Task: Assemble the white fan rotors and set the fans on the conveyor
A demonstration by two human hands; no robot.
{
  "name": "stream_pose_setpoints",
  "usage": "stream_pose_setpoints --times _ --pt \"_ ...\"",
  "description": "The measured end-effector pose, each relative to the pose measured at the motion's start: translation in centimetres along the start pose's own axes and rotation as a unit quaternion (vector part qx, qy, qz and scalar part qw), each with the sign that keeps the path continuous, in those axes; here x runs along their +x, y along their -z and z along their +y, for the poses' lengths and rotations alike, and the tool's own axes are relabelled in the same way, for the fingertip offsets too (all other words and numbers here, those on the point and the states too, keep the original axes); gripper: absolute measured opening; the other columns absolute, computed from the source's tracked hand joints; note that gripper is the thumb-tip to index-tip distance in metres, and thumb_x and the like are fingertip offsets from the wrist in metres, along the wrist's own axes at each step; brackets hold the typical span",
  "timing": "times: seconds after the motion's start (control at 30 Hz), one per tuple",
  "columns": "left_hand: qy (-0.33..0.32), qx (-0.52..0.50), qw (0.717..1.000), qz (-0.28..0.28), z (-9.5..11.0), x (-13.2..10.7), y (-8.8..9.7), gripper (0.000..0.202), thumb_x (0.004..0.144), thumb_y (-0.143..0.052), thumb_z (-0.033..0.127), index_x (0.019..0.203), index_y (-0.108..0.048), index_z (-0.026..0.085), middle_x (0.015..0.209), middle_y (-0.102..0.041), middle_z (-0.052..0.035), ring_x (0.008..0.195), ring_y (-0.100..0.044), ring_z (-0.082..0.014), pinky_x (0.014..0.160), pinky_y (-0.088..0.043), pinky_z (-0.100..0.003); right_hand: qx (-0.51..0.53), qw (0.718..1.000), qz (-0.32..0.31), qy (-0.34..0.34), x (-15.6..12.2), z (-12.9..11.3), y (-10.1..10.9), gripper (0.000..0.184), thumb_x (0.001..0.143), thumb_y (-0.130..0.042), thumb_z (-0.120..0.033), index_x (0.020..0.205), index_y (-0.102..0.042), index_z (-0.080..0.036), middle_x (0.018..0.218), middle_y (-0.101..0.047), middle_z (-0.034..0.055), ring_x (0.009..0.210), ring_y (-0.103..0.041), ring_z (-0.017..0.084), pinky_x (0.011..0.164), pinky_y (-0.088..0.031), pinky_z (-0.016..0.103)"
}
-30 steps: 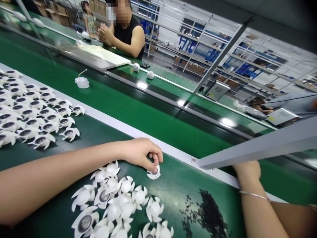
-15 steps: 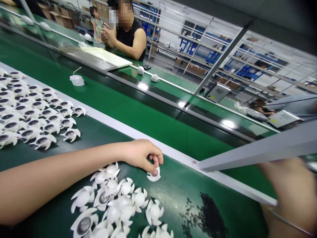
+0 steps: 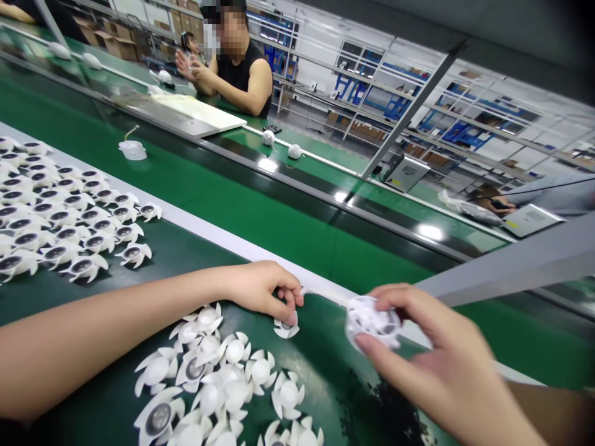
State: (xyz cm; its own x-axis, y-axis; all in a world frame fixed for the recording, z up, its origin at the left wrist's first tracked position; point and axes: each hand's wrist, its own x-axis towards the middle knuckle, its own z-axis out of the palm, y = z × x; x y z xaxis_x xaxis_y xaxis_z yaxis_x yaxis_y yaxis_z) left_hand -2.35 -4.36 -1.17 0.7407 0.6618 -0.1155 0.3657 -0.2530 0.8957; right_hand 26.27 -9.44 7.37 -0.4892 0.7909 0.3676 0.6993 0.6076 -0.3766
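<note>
My left hand (image 3: 267, 290) has its thumb and fingers closed on a small white fan impeller (image 3: 287, 328) at the green work surface. To the right, my right hand (image 3: 437, 347) grips a round white plastic fan housing (image 3: 369, 322) with openwork, held above the surface between thumb and fingers. The housing is slightly blurred. A loose heap of white fan impellers (image 3: 232, 390) lies below my left hand, some with the dark hub side up. Farther left, many more impellers (image 3: 60, 217) sit close together with their dark hubs facing up.
A green conveyor belt (image 3: 279, 229) runs beyond a pale rail (image 3: 195, 229). On it stands a white round part (image 3: 132, 150) with a wire. A grey post (image 3: 525, 260) slants in at right. Across the line sits a co-worker (image 3: 242, 68) beside a white board (image 3: 199, 114).
My right hand has come in from the right edge, past the post, with the fan housing in it. My left hand stays almost still on its impeller. The white part on the belt has shifted left.
</note>
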Motion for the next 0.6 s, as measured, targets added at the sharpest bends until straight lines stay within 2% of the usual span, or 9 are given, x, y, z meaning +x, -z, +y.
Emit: stream_pose_setpoints --times 0.1,0.2,0.37,0.5,0.6 --pt "-0.01 -0.028 1.0 0.006 -0.1 0.1 0.4 0.025 0.092 -0.063 0.039 0.103 -0.072 0.019 0.095 -0.075 -0.0021 0.087 -0.068 -0.0133 0.077 -0.049 -0.021 0.067 0.996 -0.052 0.021 0.7 -0.8 -2.5 0.02 0.084 -0.069 -0.028 0.098 -0.056 -0.024 0.102 -0.067 0.0028 0.09 -0.064 0.015 0.076 -0.052 0.024" --pt "-0.029 -0.1 0.994 0.015 -0.6 0.3 1.1 0.027 0.096 -0.058 0.041 0.101 -0.07 0.018 0.096 -0.074 -0.0028 0.092 -0.067 -0.013 0.085 -0.049 -0.023 0.13 0.989 -0.05 0.052 0.7 -1.1 -5.0 0.024 0.086 -0.068 -0.023 0.108 -0.057 -0.025 0.118 -0.066 0.0043 0.109 -0.063 0.016 0.092 -0.051 0.026" --pt "0.001 -0.195 0.981 0.004 -1.3 0.4 1.7 0.036 0.084 -0.074 0.045 0.11 -0.067 0.02 0.101 -0.074 -0.0042 0.09 -0.067 -0.0136 0.084 -0.05 -0.027 0.163 0.977 -0.072 0.116 0.1 -1.4 -7.4 0.014 0.087 -0.07 -0.023 0.1 -0.065 -0.024 0.132 -0.062 0.0062 0.118 -0.062 0.018 0.099 -0.051 0.029" --pt "0.0 -0.15 0.989 0.014 -0.9 0.4 1.0 0.046 0.069 -0.087 0.035 0.109 -0.068 0.02 0.101 -0.072 -0.0039 0.096 -0.065 -0.0156 0.088 -0.049 -0.029 0.136 0.98 -0.104 0.099 -0.2 -1.1 -8.6 0.01 0.089 -0.068 -0.021 0.098 -0.07 -0.025 0.131 -0.061 0.0077 0.116 -0.063 0.021 0.096 -0.053 0.034" --pt "0.004 -0.103 0.994 0.027 -0.5 0.4 0.6 0.04 0.07 -0.085 0.034 0.105 -0.07 0.019 0.099 -0.071 -0.0031 0.095 -0.062 -0.0156 0.088 -0.048 -0.029 0.141 0.982 -0.101 0.08 -0.4 -1.1 -9.4 0.009 0.09 -0.066 -0.019 0.096 -0.07 -0.024 0.12 -0.064 0.0072 0.106 -0.067 0.019 0.089 -0.056 0.032"
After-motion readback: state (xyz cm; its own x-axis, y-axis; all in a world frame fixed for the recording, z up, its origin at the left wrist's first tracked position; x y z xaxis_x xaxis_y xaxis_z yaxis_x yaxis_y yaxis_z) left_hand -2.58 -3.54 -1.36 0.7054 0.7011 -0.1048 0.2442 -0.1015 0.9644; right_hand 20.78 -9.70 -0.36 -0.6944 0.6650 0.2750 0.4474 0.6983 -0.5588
